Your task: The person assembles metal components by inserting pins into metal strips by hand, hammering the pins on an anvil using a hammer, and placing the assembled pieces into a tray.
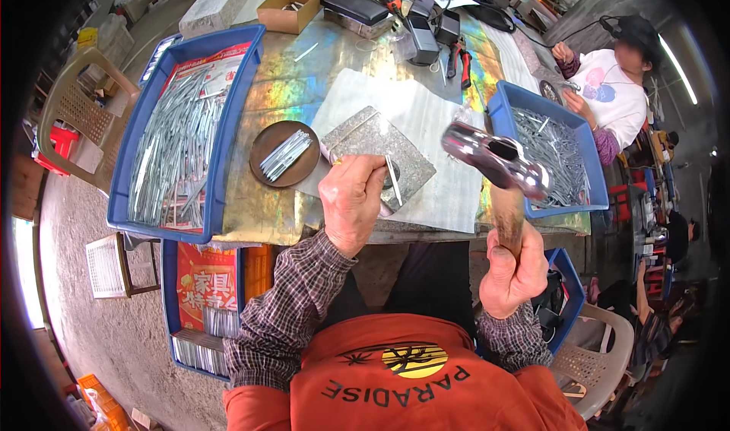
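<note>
My left hand [351, 205] pinches one end of a thin silvery metal strip [393, 182] between thumb and fingers. The strip lies over a dark round spot on a grey stone block [369, 136], which rests on a white sheet [449, 191]. In my right hand [512, 276] is a hammer [506, 212], gripped by its wooden handle. Its shiny head is raised right of the block, apart from the strip. Left of my left hand, a round brown dish [261, 141] holds a small bundle of similar thin metal pieces [286, 156].
A long blue tray [218, 165] of metal strips stands at the left, another blue tray [502, 108] of metal pieces at the right. Cardboard box [289, 13], red-handled pliers [459, 62] and chargers lie at the back. A person [616, 89] sits at the far right, handling something small.
</note>
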Demonstrator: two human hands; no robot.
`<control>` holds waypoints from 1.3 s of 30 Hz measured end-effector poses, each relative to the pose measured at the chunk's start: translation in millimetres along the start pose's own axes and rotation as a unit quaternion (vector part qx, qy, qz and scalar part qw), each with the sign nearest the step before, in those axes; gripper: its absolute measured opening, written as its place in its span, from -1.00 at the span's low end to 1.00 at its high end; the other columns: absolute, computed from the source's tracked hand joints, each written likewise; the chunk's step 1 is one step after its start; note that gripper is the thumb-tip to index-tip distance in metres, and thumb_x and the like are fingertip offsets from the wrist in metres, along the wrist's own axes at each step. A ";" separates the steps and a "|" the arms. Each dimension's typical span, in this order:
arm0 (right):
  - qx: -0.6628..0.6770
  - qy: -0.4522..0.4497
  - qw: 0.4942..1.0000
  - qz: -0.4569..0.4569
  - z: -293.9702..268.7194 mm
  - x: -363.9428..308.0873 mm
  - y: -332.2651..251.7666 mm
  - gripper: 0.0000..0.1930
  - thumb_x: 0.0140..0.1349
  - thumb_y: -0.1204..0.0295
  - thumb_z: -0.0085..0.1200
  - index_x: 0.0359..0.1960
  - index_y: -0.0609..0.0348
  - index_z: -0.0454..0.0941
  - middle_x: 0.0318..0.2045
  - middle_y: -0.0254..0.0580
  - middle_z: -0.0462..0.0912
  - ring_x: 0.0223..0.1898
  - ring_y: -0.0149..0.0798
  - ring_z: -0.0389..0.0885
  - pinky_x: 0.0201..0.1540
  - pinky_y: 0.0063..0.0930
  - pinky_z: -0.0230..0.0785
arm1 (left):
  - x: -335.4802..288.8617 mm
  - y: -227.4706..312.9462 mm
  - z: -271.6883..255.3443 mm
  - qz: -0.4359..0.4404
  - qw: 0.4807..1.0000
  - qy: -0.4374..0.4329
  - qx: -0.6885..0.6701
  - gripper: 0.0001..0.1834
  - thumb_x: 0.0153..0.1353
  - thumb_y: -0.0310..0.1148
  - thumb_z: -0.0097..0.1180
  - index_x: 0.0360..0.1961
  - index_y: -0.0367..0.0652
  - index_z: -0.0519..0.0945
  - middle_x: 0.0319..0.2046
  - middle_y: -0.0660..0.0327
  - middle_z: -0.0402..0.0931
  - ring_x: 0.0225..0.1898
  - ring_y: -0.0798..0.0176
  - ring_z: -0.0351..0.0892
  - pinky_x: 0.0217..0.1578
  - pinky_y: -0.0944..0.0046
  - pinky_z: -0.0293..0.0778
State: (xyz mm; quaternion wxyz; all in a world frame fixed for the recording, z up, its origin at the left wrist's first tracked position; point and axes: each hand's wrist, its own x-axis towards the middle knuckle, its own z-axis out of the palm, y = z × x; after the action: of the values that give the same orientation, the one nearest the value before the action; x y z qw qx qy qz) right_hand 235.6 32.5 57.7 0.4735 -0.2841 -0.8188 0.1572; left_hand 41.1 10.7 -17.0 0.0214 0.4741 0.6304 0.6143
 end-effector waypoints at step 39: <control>-0.116 -0.055 0.992 0.020 45.8 -17.8 55.1 -0.76 0.11 0.53 0.14 -0.18 0.26 0.47 -0.50 -0.09 0.48 -0.49 -0.05 0.49 -0.45 -0.25 0.30 | 3.5 -11.0 -21.3 -0.297 0.852 -0.014 -0.430 -0.88 0.21 -0.53 0.13 -0.28 -0.41 0.53 -0.40 0.11 0.59 -0.42 0.37 0.56 -0.41 0.41 0.54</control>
State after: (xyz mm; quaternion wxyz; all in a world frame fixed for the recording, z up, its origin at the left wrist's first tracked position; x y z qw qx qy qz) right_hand 220.4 65.5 -6.5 0.3888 -0.3442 -0.8503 0.0860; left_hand 19.9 -0.9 -18.7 0.4137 0.2159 0.4137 0.7817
